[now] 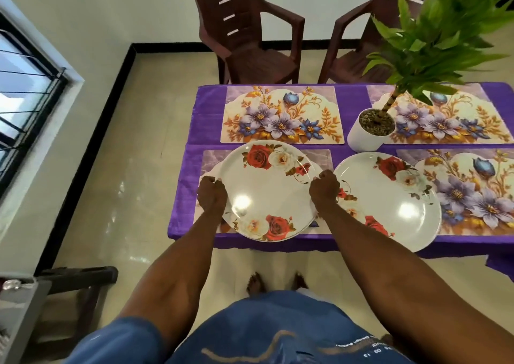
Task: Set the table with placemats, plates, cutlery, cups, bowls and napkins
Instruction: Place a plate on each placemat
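Head view: plate (268,194) between both hands' grip

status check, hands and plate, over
Left hand and right hand grip held plate over near-left placemat. Second plate beside, off its mat. Nothing blocking.

A table with a purple cloth (207,118) is sitting in the middle and right of the picture, carrying four flowery placemats (281,114), a white plant pot (361,136) and a plate (389,199).
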Motion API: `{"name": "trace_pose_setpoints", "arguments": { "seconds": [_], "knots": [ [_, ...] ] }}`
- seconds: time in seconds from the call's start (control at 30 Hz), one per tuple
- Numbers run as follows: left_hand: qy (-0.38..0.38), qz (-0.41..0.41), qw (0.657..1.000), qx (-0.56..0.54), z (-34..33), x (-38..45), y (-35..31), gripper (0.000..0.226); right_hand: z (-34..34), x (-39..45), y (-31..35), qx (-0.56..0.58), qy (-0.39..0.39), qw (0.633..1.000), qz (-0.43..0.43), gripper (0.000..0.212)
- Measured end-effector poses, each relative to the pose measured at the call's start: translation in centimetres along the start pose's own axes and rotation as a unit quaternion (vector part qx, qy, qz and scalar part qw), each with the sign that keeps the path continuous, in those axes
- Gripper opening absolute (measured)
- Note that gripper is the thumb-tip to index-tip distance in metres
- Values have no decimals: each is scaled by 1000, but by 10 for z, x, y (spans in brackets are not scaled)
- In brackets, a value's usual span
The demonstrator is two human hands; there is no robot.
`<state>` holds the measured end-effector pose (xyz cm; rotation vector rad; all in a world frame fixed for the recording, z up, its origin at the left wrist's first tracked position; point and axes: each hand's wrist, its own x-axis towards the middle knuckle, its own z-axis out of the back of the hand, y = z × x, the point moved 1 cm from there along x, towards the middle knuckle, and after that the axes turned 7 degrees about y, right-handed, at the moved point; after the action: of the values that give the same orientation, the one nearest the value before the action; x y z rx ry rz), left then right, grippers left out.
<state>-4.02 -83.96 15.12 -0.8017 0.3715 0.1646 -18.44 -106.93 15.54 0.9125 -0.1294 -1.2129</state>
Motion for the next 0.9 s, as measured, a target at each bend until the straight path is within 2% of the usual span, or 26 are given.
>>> {"name": "trace_pose_setpoints", "arguments": {
  "seconds": [0.47, 0.67, 0.83, 0.9],
  "knots": [
    [18, -14, 999, 44, -8, 16, 16, 26, -19, 9, -3, -76, 6, 997, -3, 36],
    [11, -15, 999, 26, -6, 17, 16, 28, -18, 11, -3, -108, 7, 994, 23, 39],
    [10, -1, 1000, 25, -5, 17, 14, 32, -21, 8, -13, -220, 12, 974, 56, 42],
    [12, 5, 999, 32, -4, 16, 14, 31, -22, 6, -17, -229, 13, 972, 47, 45]
  ]
}}
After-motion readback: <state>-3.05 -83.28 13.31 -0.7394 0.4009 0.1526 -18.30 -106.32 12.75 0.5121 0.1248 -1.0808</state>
